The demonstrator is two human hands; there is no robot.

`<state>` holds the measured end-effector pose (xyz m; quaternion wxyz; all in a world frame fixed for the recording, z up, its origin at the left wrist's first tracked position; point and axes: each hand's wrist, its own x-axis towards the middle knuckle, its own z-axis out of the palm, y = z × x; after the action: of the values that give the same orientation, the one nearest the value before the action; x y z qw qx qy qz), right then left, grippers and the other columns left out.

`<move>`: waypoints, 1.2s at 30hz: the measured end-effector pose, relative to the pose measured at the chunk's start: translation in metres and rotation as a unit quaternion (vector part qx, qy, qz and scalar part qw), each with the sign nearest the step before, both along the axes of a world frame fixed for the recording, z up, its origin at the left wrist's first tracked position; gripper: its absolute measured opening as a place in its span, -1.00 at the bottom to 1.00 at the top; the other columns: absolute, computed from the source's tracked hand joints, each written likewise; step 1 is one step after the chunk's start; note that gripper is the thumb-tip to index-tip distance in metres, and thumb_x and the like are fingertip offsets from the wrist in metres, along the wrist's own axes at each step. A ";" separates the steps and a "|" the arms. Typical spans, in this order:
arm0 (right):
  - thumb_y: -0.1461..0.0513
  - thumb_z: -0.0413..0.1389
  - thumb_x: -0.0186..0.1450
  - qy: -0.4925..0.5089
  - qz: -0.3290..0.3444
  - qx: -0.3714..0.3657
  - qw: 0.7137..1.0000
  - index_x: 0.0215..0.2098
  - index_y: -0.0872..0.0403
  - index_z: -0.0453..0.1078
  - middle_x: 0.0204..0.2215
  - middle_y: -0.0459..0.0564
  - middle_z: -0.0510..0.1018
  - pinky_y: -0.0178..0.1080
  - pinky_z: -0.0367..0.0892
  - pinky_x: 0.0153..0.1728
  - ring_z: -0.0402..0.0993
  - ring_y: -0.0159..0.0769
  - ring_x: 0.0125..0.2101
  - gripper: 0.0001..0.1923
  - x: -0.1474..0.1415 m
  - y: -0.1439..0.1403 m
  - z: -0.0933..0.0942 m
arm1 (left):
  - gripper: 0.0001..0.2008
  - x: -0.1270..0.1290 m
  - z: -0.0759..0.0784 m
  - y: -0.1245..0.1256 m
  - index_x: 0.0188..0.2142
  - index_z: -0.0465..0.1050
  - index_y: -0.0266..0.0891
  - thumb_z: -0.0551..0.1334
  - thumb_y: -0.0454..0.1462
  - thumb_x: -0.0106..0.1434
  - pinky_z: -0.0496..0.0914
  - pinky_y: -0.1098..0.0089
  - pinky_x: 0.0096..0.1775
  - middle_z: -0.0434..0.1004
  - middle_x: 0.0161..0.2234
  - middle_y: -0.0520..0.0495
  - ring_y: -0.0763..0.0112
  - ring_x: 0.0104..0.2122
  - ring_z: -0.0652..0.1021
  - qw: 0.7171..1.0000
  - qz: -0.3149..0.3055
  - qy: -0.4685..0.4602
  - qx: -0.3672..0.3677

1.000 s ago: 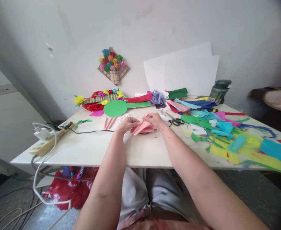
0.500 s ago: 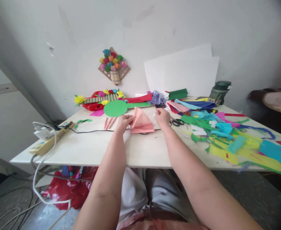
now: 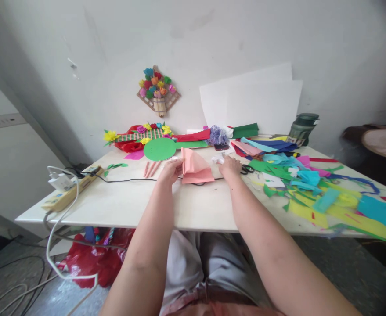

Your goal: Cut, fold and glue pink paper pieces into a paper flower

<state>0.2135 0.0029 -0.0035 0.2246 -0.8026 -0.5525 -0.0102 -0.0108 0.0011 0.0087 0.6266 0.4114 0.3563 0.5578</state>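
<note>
One left hand (image 3: 171,170) pinching folded pink paper (image 3: 194,166).

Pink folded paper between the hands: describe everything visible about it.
The pink folded paper looks like thin craft paper, creased into a fan-like wedge, narrow at the top and spread wide at the bottom. It stands tilted on the white table. The left hand holds its left edge; the right hand is apart from it.
</note>
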 end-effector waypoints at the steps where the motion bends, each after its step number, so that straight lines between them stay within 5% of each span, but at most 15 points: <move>1: 0.24 0.03 0.22 -0.002 0.001 -0.003 1.000 -0.03 0.19 0.37 -0.07 0.28 0.45 -0.07 0.16 -0.08 0.31 0.01 -0.02 -0.63 0.001 0.001 -0.001 | -0.84 0.002 0.001 -0.001 -0.50 0.37 -0.31 0.35 -0.34 -0.06 0.35 0.51 -0.53 0.45 -0.60 0.04 0.52 -0.61 0.46 1.000 -0.008 -0.014 -0.005; 16: 0.34 0.02 0.17 0.051 -0.062 0.099 0.992 0.06 0.12 0.29 -0.09 0.23 0.40 -0.10 0.16 -0.10 0.29 -0.03 -0.06 -0.53 0.001 -0.007 0.010 | -0.92 0.015 -0.001 -0.002 -0.51 0.40 -0.35 0.29 -0.45 0.03 0.40 0.46 -0.46 0.47 -0.59 -0.04 0.45 -0.56 0.50 0.997 -0.042 -0.022 -0.065; 22: 0.38 -0.04 0.18 0.104 -0.101 0.157 0.977 0.13 0.10 0.22 -0.10 0.22 0.37 -0.12 0.21 -0.15 0.32 -0.04 -0.09 -0.48 0.003 -0.008 0.013 | -0.91 0.012 -0.003 0.004 -0.52 0.40 -0.36 0.31 -0.40 0.00 0.38 0.44 -0.45 0.45 -0.61 -0.02 0.47 -0.58 0.48 0.998 -0.036 -0.032 -0.036; 28: 0.35 -0.06 0.21 0.184 -0.121 0.132 0.967 0.13 0.09 0.22 -0.08 0.24 0.35 -0.08 0.28 -0.21 0.39 -0.02 -0.12 -0.50 0.005 -0.005 0.013 | -0.89 0.005 0.001 0.003 -0.51 0.39 -0.31 0.33 -0.37 -0.01 0.36 0.48 -0.49 0.44 -0.62 0.04 0.50 -0.60 0.46 0.998 -0.007 -0.064 -0.003; 32: 0.31 -0.07 0.23 0.259 -0.082 0.145 0.951 0.19 0.11 0.15 -0.02 0.22 0.38 -0.09 0.26 -0.12 0.37 -0.04 -0.05 -0.46 0.006 0.000 0.014 | -0.90 0.004 0.005 -0.001 -0.47 0.42 -0.31 0.33 -0.37 0.01 0.39 0.47 -0.47 0.48 -0.58 0.02 0.49 -0.56 0.49 0.999 0.003 -0.054 -0.003; 36: 0.26 -0.08 0.23 0.343 0.027 0.251 0.905 0.24 0.15 0.02 0.00 0.16 0.39 -0.23 0.28 -0.14 0.38 -0.22 -0.08 -0.40 0.005 0.011 0.011 | -0.92 0.007 0.005 -0.002 -0.48 0.42 -0.33 0.31 -0.41 0.02 0.42 0.47 -0.41 0.48 -0.57 0.01 0.50 -0.54 0.50 0.997 0.021 -0.077 0.002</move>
<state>0.2185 0.0134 0.0071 0.5945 -0.6582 -0.4423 0.1332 -0.0041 -0.0009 0.0137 0.6396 0.3608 0.3140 0.6017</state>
